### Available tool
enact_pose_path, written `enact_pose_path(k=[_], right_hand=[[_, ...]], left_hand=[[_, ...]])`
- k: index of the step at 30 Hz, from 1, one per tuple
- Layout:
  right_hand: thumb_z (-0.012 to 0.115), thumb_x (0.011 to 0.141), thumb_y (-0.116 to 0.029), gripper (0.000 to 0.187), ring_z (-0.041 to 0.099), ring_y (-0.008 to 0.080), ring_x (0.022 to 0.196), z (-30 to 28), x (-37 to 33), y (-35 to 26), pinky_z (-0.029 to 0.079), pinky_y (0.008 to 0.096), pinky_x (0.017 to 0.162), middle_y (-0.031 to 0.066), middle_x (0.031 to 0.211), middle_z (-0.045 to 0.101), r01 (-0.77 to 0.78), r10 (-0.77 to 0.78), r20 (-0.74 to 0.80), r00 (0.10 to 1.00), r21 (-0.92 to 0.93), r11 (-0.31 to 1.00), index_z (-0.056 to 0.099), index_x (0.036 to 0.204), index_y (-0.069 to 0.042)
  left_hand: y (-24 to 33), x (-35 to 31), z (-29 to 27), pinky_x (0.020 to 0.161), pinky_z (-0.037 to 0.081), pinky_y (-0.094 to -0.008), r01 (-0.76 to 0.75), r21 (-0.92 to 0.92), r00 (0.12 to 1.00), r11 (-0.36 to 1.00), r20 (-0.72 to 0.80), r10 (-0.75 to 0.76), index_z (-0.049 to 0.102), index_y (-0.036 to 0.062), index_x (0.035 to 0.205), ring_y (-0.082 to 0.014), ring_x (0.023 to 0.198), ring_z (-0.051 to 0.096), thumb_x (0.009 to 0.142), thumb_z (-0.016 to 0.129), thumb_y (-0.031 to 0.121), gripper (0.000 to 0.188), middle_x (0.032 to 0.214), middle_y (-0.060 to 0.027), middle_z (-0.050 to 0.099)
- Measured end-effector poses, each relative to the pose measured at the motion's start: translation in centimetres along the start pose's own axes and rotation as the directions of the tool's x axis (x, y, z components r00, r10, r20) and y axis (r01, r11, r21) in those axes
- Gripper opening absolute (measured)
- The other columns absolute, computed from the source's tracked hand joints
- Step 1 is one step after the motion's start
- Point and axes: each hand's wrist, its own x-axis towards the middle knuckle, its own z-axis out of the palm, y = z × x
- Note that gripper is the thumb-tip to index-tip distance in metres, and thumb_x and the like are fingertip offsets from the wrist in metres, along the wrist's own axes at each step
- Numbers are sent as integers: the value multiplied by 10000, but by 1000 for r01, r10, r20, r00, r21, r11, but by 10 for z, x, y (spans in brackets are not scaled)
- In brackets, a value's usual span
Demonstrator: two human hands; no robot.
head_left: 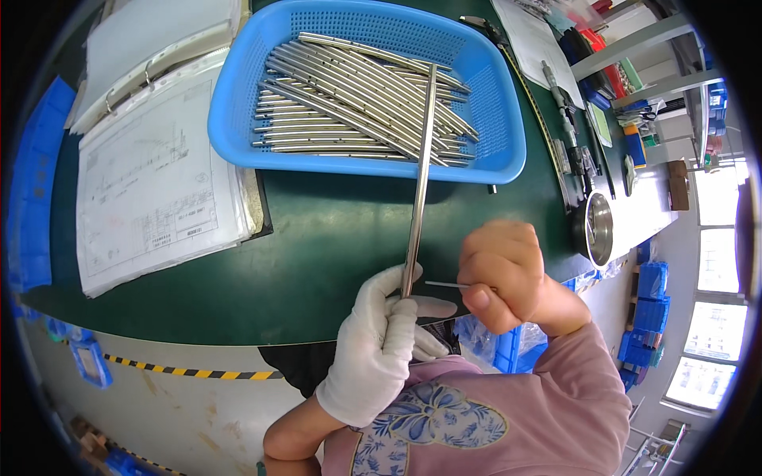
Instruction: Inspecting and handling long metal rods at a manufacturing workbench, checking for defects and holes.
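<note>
My left hand [371, 353], in a white glove, is closed round the lower end of a long shiny metal rod [421, 178]. The rod slants up and away, its far end over the blue basket [367, 163]. Bare and closed, my right hand [504, 270] grips a thin metal pin [446, 284] that points left toward the rod's near end, a small gap apart from it. Many similar metal rods [349, 103] with small dark holes lie piled in the basket. Part of my right fingers is slightly blurred.
An open ring binder [159, 182] with printed drawings lies left on the green table [317, 270]. Along the right are a micrometer [563, 103], a caliper [486, 30], a steel bowl [594, 230] and other tools. Blue bins [652, 297] stand on the floor beyond.
</note>
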Motion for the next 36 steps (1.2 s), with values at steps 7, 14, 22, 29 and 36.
enact_pose_path(k=[7,14,22,29,36], right_hand=[[625,652,-123,154,431,213,416,9,0,-3,335,327,376,53,573,443,52,-51,13,999,-76,996,488,612,-64],[644,652,-129,155,463,197,430,9,0,-4,341,317,372,53,602,477,83,-83,-10,996,-59,995,505,619,-66],[660,654,-132,170,482,196,443,13,0,-5,359,310,381,61,646,517,108,-106,27,994,-111,988,508,628,-61],[673,643,-137,178,497,187,462,12,1,-4,358,298,385,56,672,525,114,-112,30,993,-116,987,509,643,-68],[724,663,-216,226,473,136,463,16,5,-2,302,261,382,24,665,519,128,-162,-119,980,-248,960,549,680,-73]], left_hand=[[-3,2,-5,535,510,-293,75,-222,992,972,119,-50,298,-51,1292,-231,575,616,969,325,187,402,826,-165,598],[-8,3,-14,569,510,-269,95,-340,968,936,250,-7,243,-58,1338,-211,632,625,982,306,197,442,881,-190,605],[-5,5,-11,475,437,-232,115,-375,975,920,218,-34,277,-50,1336,-133,491,494,974,302,166,423,710,-107,534],[-3,4,-12,447,412,-223,136,-403,975,905,216,-50,291,-44,1332,-122,468,473,975,311,188,427,675,-77,502],[1,2,-12,441,407,-220,174,-474,971,863,231,-69,297,-36,1330,-123,469,476,973,329,216,438,674,-76,500]])
